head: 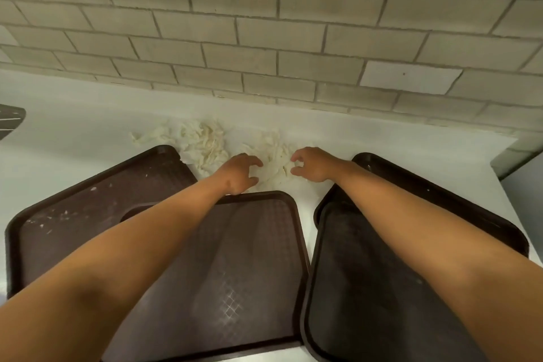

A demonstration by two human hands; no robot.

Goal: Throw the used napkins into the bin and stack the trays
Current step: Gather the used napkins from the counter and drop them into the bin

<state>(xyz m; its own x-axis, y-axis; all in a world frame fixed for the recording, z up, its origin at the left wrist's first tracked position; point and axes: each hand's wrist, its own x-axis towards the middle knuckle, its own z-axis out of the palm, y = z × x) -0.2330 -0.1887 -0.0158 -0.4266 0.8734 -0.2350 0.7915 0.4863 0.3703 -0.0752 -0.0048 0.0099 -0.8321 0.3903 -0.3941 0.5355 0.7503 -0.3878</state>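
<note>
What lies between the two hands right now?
In the head view, a crumpled napkin pile on the white counter sits between the left hand and right hand.

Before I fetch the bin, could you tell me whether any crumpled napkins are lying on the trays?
No, the crumpled napkins lie on the white counter beyond the trays.

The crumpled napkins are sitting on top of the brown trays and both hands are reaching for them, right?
Not quite. The head view shows the crumpled napkins lying on the white counter behind the brown trays, not on top of them. The rest is right: the left hand and right hand are both reaching for them.
</note>
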